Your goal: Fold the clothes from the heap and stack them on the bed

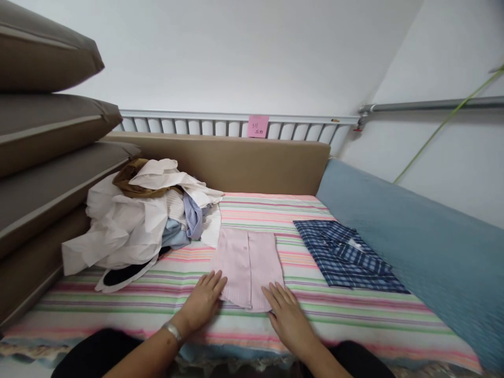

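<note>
A pale pink buttoned shirt (pixel 255 268) lies folded into a narrow panel on the striped sheet (pixel 157 310), its button strip running down the middle. My left hand (pixel 205 299) rests flat at its lower left edge, fingers stretched out and a silver bracelet on the wrist. At the lower right corner, my right hand (pixel 285 312) lies flat with its fingertips on the cloth. Neither hand grips anything. Off to the right is a folded blue plaid shirt (pixel 346 254) with a small white patch on it.
A loose heap of clothes (pixel 129 220), mostly white with brown and blue pieces, lies on the left. Thick brown cushions (pixel 51 126) are stacked beside it. A tan padded board (pixel 260 163) stands behind, below a pink note (pixel 258 126). A blue padded side (pixel 413 231) borders the right.
</note>
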`<state>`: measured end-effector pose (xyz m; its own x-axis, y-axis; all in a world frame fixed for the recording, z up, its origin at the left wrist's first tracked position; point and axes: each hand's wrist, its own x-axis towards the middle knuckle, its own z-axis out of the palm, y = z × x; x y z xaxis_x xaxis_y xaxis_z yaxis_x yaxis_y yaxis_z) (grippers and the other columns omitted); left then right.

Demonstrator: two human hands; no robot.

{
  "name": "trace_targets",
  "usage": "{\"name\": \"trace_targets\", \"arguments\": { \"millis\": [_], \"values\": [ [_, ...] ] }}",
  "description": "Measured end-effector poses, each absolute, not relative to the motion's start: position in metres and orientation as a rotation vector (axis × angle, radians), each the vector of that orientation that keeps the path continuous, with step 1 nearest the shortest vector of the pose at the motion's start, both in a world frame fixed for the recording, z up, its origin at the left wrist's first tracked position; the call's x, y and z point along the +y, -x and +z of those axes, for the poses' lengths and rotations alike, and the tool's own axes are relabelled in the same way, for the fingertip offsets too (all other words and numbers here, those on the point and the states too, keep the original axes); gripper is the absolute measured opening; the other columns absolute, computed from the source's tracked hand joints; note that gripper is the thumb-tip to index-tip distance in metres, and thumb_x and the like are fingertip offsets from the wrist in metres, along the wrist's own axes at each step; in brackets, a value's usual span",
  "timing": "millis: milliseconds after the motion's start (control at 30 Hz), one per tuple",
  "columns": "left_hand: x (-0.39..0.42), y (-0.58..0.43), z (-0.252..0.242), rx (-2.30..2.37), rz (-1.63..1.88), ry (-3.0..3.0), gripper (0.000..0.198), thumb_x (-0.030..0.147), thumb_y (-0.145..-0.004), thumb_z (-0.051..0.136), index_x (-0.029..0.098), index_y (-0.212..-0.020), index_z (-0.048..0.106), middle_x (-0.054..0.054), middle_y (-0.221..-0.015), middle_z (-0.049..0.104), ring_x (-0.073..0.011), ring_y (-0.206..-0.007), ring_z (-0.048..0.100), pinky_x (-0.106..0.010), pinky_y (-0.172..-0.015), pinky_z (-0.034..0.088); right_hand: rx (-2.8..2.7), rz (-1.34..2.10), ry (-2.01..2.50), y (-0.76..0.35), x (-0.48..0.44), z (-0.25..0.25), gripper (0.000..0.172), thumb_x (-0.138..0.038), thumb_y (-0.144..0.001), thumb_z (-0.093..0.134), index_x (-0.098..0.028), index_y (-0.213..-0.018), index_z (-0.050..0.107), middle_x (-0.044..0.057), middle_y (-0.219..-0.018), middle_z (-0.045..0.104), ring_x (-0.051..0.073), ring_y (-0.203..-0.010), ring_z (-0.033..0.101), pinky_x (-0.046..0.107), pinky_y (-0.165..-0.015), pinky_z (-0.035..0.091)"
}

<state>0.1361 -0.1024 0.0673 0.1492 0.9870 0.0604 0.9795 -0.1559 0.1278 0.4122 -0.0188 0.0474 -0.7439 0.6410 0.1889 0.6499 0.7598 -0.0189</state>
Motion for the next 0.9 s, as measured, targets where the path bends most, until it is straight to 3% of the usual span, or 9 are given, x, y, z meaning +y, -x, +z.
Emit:
{"name": "trace_targets", "arguments": {
  "millis": [133, 333, 567, 667, 800, 900],
  "values": [
    [-0.086, -0.146, 0.075, 2.025, 0.027, -2.457, 0.050, 0.006, -0.082, 0.038, 0.016, -0.131, 0.040, -0.015, -0.132, 0.048, -0.0275, -0.121, 0.044, -0.044, -0.100, 0.035, -2.772, -0.222, 1.114, -0.391, -0.016, 0.053, 0.057, -0.002, -0.074, 0.043, -0.019, -0.128, 0.049, 0.013, -0.119, 0.060, 0.028, -0.114, 0.051, 0.051, -0.106, 0.023],
    [-0.072, -0.149, 0.083, 2.041, -0.065, -2.444, 0.033, 0.010, -0.086, 0.040, 0.018, -0.115, 0.051, -0.011, -0.108, 0.059, -0.0248, -0.100, 0.055, -0.038, -0.083, 0.044, -2.792, -0.256, 1.169, -0.377, -0.010, 0.067, 0.041, -0.005, -0.082, 0.040, -0.020, -0.117, 0.056, 0.007, -0.091, 0.066, 0.021, -0.088, 0.060, 0.044, -0.102, 0.026],
    [-0.067, -0.147, 0.131, 2.000, -0.118, -2.428, 0.024, 0.007, -0.083, 0.040, 0.014, -0.096, 0.059, -0.012, -0.089, 0.066, -0.0274, -0.082, 0.063, -0.041, -0.076, 0.046, -2.914, -0.119, 1.222, -0.377, 0.000, 0.120, 0.036, -0.002, -0.078, 0.038, -0.021, -0.097, 0.062, 0.005, -0.086, 0.068, 0.020, -0.080, 0.062, 0.033, -0.079, 0.039],
    [-0.069, -0.146, 0.162, 1.993, -0.124, -2.435, 0.026, 0.005, -0.081, 0.040, 0.013, -0.095, 0.060, -0.013, -0.088, 0.068, -0.0277, -0.080, 0.064, -0.041, -0.074, 0.046, -2.916, -0.130, 1.218, -0.380, 0.004, 0.151, 0.036, -0.003, -0.076, 0.039, -0.022, -0.096, 0.063, 0.006, -0.086, 0.069, 0.020, -0.075, 0.063, 0.029, -0.066, 0.038],
    [-0.074, -0.145, 0.213, 2.017, -0.104, -2.403, 0.025, 0.011, -0.079, 0.043, 0.014, -0.096, 0.061, -0.015, -0.085, 0.069, -0.0265, -0.077, 0.066, -0.035, -0.067, 0.047, -2.937, -0.107, 1.189, -0.388, 0.007, 0.202, 0.033, -0.009, -0.075, 0.044, -0.024, -0.095, 0.064, 0.006, -0.090, 0.070, 0.020, -0.080, 0.064, 0.027, -0.063, 0.035],
    [-0.077, -0.144, 0.265, 1.971, -0.079, -2.371, 0.019, 0.018, -0.077, 0.047, 0.017, -0.087, 0.064, -0.011, -0.080, 0.070, -0.0233, -0.072, 0.065, -0.029, -0.061, 0.045, -2.964, -0.029, 1.156, -0.394, 0.007, 0.254, 0.025, -0.015, -0.076, 0.046, -0.025, -0.088, 0.066, 0.005, -0.088, 0.071, 0.020, -0.081, 0.063, 0.025, -0.060, 0.034]
  ]
}}
